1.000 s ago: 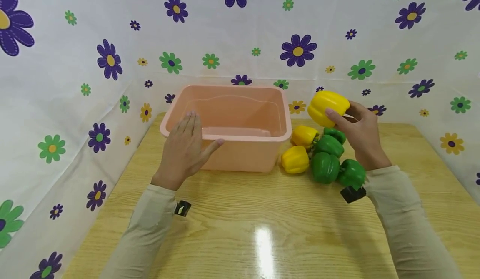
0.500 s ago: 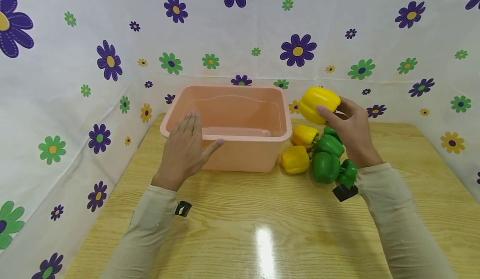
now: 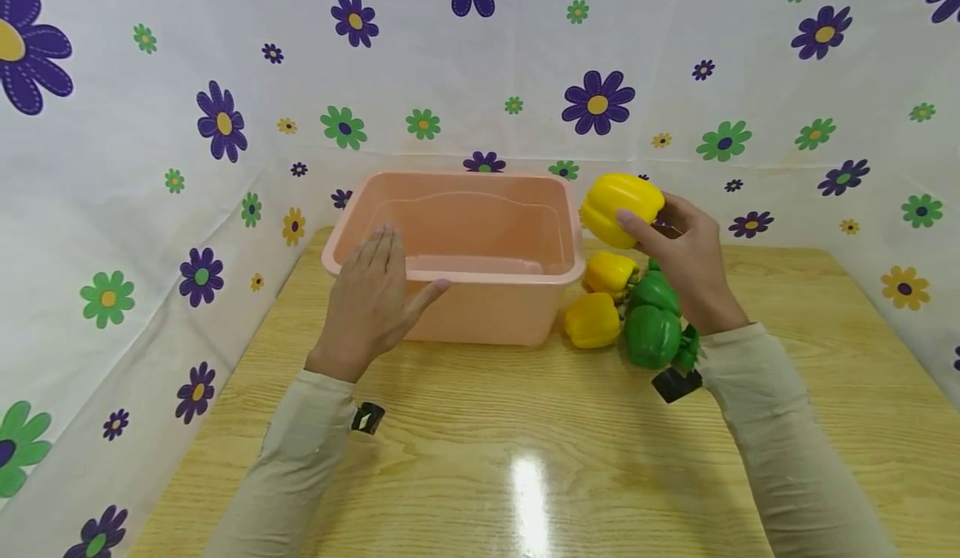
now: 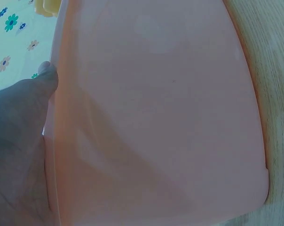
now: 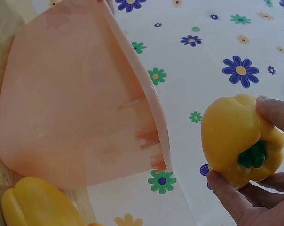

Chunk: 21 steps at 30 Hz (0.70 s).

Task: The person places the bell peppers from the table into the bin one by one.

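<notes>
Raised beside the right rim of a pink plastic tub (image 3: 480, 312), a yellow bell pepper (image 3: 621, 208) is pinched between the thumb and fingers of my right hand (image 3: 686, 262). Its green stem shows in the right wrist view. My left hand (image 3: 363, 304) rests on the tub's front rim with straight fingers, the thumb (image 4: 49, 75) lying along the edge. Inside, the visible part of the tub holds nothing. Right of it on the table lie two yellow bell peppers (image 3: 592, 320) and several green bell peppers (image 3: 652, 337), partly hidden by my right hand and wrist.
The wooden table (image 3: 450, 433) carries the tub near its back edge. A white cloth with flower prints (image 3: 510, 57) hangs behind and along the sides. Each wrist wears a small black device (image 3: 367, 418).
My right hand has moved left with the yellow bell pepper, from above the green peppers to near the tub's right rim. The left hand has stayed in place.
</notes>
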Motion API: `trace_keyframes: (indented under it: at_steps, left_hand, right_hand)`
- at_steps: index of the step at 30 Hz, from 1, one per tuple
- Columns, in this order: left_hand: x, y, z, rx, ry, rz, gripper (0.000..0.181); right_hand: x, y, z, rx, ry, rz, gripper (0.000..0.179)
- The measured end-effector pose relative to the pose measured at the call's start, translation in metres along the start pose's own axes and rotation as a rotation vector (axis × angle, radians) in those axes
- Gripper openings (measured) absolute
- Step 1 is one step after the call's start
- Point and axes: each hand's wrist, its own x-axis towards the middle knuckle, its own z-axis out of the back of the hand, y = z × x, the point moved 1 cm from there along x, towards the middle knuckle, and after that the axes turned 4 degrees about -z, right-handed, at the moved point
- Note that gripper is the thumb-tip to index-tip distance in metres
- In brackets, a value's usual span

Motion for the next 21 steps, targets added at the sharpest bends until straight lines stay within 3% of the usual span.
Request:
trace_keyframes:
  at_steps: [21]
  left_hand:
    - [0.000, 0.001, -0.003, 0.004, 0.001, 0.005, 0.102]
  right_hand:
    - [-0.001, 0.005, -0.013, 0.024, 0.033, 0.032, 0.065]
